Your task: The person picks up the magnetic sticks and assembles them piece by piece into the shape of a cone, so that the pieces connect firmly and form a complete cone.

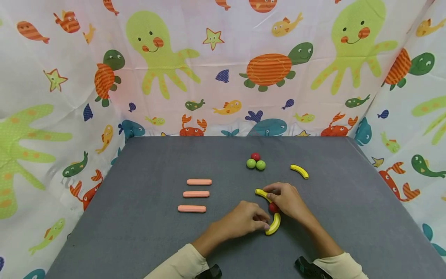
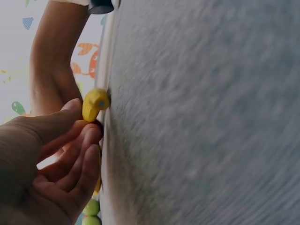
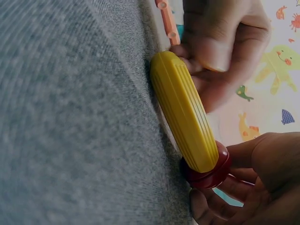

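Observation:
Two yellow toy bananas and a red ball (image 1: 273, 208) form a curved line on the grey table. My right hand (image 1: 285, 197) pinches the farther banana (image 1: 261, 193) between thumb and index finger, its thumb close beside the ball. In the right wrist view the red ball (image 3: 213, 176) hides most of that grip. Loosely bent, my left hand (image 1: 245, 219) has its fingertips right at the left edge of the nearer banana (image 1: 273, 225). That banana (image 3: 185, 112) lies against the ball, and the left thumb stands slightly off it in the right wrist view.
Three pink sausage-like sticks (image 1: 193, 194) lie in a column on the left. Farther back, two green balls (image 1: 251, 163) and another red ball (image 1: 256, 156) sit clustered. Another banana (image 1: 299, 171) lies at the back right. A sea-animal curtain (image 1: 216, 108) surrounds the table.

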Tool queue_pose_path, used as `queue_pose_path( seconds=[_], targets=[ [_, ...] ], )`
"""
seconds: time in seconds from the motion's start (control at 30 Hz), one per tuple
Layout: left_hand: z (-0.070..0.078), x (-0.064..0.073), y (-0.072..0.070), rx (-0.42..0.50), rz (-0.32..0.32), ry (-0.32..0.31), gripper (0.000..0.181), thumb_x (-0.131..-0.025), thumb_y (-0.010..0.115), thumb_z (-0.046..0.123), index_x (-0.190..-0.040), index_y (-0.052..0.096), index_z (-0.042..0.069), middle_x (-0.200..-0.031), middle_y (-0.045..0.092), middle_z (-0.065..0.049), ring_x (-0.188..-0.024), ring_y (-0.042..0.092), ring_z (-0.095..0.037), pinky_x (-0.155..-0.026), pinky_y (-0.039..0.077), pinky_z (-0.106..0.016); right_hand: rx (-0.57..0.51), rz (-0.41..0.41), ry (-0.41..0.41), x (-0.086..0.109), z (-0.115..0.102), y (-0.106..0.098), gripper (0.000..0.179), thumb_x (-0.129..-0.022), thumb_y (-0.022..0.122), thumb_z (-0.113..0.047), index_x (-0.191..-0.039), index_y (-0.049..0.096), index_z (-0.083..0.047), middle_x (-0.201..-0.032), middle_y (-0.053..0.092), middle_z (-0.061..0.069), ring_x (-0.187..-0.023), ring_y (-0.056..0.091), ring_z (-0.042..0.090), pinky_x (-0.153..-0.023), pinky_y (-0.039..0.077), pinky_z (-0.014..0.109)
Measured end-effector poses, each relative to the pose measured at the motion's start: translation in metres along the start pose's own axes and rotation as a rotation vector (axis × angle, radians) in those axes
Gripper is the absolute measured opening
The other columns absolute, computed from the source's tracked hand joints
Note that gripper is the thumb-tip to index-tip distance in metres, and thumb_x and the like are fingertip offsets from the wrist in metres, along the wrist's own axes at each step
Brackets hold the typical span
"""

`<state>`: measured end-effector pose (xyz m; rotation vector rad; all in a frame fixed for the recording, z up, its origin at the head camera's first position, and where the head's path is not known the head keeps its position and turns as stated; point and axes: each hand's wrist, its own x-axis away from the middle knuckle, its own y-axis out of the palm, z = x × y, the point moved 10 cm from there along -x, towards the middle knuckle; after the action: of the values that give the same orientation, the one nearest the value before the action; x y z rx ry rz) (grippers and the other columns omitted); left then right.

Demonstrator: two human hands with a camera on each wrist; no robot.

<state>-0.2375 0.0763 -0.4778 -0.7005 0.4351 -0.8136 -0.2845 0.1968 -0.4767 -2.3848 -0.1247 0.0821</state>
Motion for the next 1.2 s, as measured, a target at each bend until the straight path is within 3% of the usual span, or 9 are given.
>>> queue_pose_path(
  seconds=[0.13,0.37,0.57,1.03,1.2],
  targets=[
    [-0.004,-0.001,-0.021,0.045,0.117,0.000,0.017,-0.098,0.078,0.023,-0.111,0.082,0.012,-0.096,0.073,0.009,-0.082,0.060,0.007,-0.072,0.051,-0.013,-0.010,-0.009,0.019,0.001,0.001,0.001,0.018,-0.097,0.075,-0.010,-0.113,0.081,-0.006,-0.110,0.079,0.010,-0.096,0.073,0.022,-0.081,0.058,0.041],
    [-0.023,-0.002,-0.056,0.158,0.355,-0.079,0.022,-0.099,0.078,0.018,-0.116,0.080,0.006,-0.103,0.074,-0.001,-0.091,0.067,-0.002,-0.084,0.057,-0.020,-0.004,-0.016,0.030,0.001,0.002,0.002,0.020,-0.096,0.075,-0.011,-0.115,0.080,-0.006,-0.112,0.079,0.010,-0.099,0.073,0.023,-0.083,0.059,0.042],
    [-0.041,-0.007,-0.077,0.189,0.497,-0.108,0.026,-0.097,0.080,0.016,-0.120,0.077,0.005,-0.109,0.074,-0.013,-0.097,0.071,-0.016,-0.089,0.060,-0.031,-0.011,-0.020,0.055,0.001,0.005,0.003,0.020,-0.096,0.076,-0.011,-0.115,0.080,-0.008,-0.111,0.079,0.007,-0.097,0.072,0.021,-0.083,0.058,0.039],
    [-0.087,-0.028,-0.099,0.253,0.610,-0.258,0.043,-0.096,0.082,0.020,-0.133,0.070,0.001,-0.125,0.069,-0.014,-0.115,0.069,-0.027,-0.101,0.057,-0.041,-0.038,-0.028,0.085,0.002,0.009,0.004,0.020,-0.097,0.076,-0.013,-0.117,0.080,-0.011,-0.110,0.078,0.004,-0.096,0.071,0.018,-0.082,0.057,0.036],
    [-0.103,-0.035,-0.102,0.258,0.617,-0.299,0.044,-0.095,0.083,0.021,-0.134,0.070,0.004,-0.125,0.069,-0.012,-0.117,0.068,-0.027,-0.102,0.056,-0.043,-0.042,-0.026,0.086,0.002,0.008,0.005,0.020,-0.096,0.077,-0.013,-0.116,0.080,-0.011,-0.108,0.078,0.003,-0.094,0.071,0.017,-0.080,0.055,0.035]
  ],
)
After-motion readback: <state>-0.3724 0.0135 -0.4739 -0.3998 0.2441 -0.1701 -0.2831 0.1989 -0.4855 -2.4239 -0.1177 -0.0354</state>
